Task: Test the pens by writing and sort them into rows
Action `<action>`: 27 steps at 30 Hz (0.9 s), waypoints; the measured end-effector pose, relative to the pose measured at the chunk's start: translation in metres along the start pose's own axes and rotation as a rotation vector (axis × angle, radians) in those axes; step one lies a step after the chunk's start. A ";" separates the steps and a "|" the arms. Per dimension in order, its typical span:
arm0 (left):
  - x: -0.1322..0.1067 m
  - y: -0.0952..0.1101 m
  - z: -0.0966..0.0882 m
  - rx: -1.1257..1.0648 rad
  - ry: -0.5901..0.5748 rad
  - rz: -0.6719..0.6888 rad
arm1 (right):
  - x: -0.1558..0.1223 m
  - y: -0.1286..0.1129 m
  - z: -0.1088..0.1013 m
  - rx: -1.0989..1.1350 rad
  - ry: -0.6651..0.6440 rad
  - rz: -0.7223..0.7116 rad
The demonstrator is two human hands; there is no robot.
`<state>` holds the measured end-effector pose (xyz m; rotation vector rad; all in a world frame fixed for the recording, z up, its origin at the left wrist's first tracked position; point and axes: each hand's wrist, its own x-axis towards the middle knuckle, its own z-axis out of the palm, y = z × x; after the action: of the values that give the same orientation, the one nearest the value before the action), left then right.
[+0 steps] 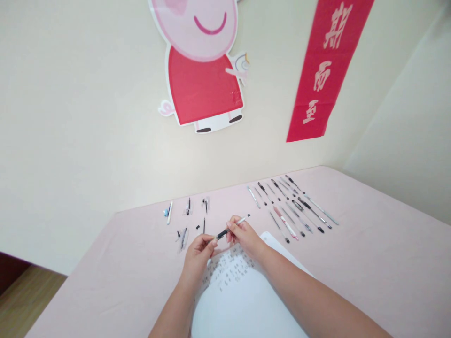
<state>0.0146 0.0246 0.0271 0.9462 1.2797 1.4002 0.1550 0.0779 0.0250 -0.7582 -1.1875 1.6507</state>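
Both hands meet over the top of a white sheet of paper (246, 300) that carries rows of dark handwriting. Between them is a pen (223, 233) with a clear barrel and a black grip, slanting up to the right. My left hand (200, 253) pinches its lower-left end. The fingers of my right hand (243, 234) are closed round the barrel, and the pen's dark far end sticks out beyond them. My left fingertips hide the pen's tip. Just beyond the left hand lie a thin black pen part (204, 225) and a small black cap (198, 227).
Several pens and refills (289, 218) lie in rows on the pink tabletop (369, 244) at the right. To the left are a white pen (169, 213) and several small clear packets (183, 238) with black parts. A wall with a pig cutout (206, 89) and a red banner (317, 84) stands behind.
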 end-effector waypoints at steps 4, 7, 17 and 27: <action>0.000 -0.002 -0.001 0.000 -0.010 0.004 | 0.001 -0.001 -0.001 0.025 -0.013 0.017; 0.001 -0.003 -0.002 0.005 -0.025 0.013 | 0.003 -0.003 -0.002 0.033 -0.024 0.030; 0.006 -0.006 -0.008 0.039 0.047 0.031 | 0.012 -0.034 -0.029 -0.032 0.145 0.007; 0.009 -0.006 -0.009 -0.109 0.103 0.038 | 0.008 -0.047 -0.061 -0.774 -0.135 0.088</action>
<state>0.0050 0.0311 0.0189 0.8377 1.2531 1.5497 0.2203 0.1121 0.0486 -1.1888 -1.9498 1.3007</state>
